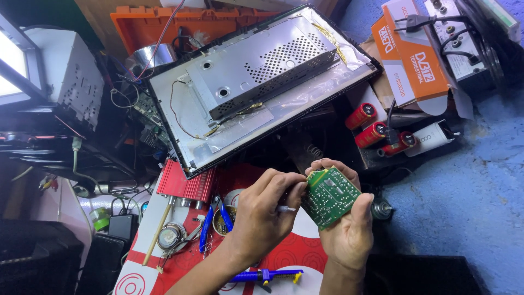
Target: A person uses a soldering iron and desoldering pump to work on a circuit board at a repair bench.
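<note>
My right hand [349, 229] grips a small green circuit board [329, 195] by its edges, solder side up. My left hand [266, 210] is closed around a thin white-tipped tool [286, 208] whose tip points at the board's left edge. Both hands hover above a red and white patterned work surface [292, 254]. Just below my left wrist lies a blue and yellow hand tool [266, 276].
An opened flat screen back with a perforated metal shield [262, 71] lies ahead. Blue-handled pliers [210, 224], a red finned heatsink [185, 184], three red capacitors [376, 131], an orange and white box [409, 52] and tangled cables surround the spot. A blue wall [469, 186] is at right.
</note>
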